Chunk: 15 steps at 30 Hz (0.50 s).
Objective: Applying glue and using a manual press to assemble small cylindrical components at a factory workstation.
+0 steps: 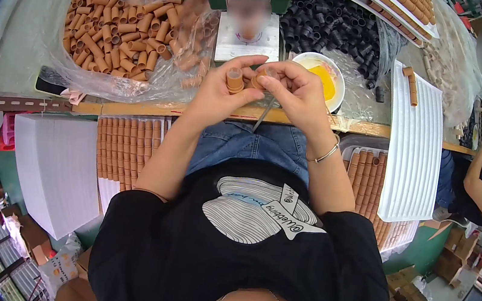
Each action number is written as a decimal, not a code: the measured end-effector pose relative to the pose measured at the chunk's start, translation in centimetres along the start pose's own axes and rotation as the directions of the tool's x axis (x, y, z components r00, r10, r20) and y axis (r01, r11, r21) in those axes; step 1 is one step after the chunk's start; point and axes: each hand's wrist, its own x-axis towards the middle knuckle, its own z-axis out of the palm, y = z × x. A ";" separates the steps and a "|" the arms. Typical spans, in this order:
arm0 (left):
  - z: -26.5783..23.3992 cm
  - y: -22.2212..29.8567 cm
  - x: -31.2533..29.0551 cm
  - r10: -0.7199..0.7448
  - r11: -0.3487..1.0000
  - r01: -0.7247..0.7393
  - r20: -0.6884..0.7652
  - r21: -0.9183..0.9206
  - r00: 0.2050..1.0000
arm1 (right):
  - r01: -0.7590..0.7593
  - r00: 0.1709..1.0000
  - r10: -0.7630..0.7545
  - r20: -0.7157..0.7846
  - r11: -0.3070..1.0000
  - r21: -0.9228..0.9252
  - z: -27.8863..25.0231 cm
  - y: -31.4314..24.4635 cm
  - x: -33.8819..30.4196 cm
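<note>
Tan tube, probably moulded plastic, sits in the left hand, left of the white bowl. Taking the bowl as reference throughout.

Left fingers: curled narrow around the tube, thumb on the near side, mouth facing up. Paler, translucent look at the mouth; can't tell if that's a separate insert.

Right hand: at the bowl's near-left edge, thumb and index closed in a pinch on a small tan piece. Mostly covered by fingers; can't tell its full shape, or whether it touches the tube.

Handling, my read: light, fairly stiff, thin-walled. Shouldn't need much force; a hard squeeze at the mouth could push it out of round. Smooth round wall could roll or slip, more so with damp fingers. Not especially fragile, scuffing more likely than cracking. Best hold: thumb opposite two fingers at mid-wall, below the collar-like step, mouth left free. Small piece: fingertips on the outer rim only.

Around: loose tan tubes far left of the bowl, heaped on clear film. Black parts piled beyond it. Yellow stuff inside it, could be greasy, so keep grip surfaces off it. White ribbed tray to its right, one tan length lying at the far end.
</note>
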 end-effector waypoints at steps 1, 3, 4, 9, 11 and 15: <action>0.6 0.0 -0.2 0.000 1.000 0.000 -0.002 0.002 1.000 | 0.001 1.000 -0.001 0.002 1.000 0.002 0.2 0.1 -0.1; 1.3 -0.5 -0.6 0.107 0.981 -0.076 -0.173 0.179 0.979 | 0.040 0.998 -0.042 -0.048 0.998 -0.045 0.7 0.1 0.0; 1.1 -0.6 -0.8 0.108 0.980 -0.072 -0.187 0.186 0.976 | 0.043 0.998 -0.044 -0.033 0.998 -0.038 0.5 -0.3 0.0; -3.0 -0.6 -3.2 -0.036 0.999 0.042 -0.203 0.025 0.978 | -0.072 0.981 -0.001 -0.196 0.929 -0.364 -7.6 0.8 1.4; -6.3 -0.8 -3.8 -0.005 0.995 -0.036 -0.402 -0.094 0.916 | -0.065 0.955 -0.087 -0.284 0.871 -0.487 -13.2 4.2 2.6; -13.5 -2.4 -5.5 0.211 0.889 0.151 -0.678 0.433 0.704 | -0.160 0.951 -0.119 -0.285 0.600 -0.784 -16.8 7.0 5.1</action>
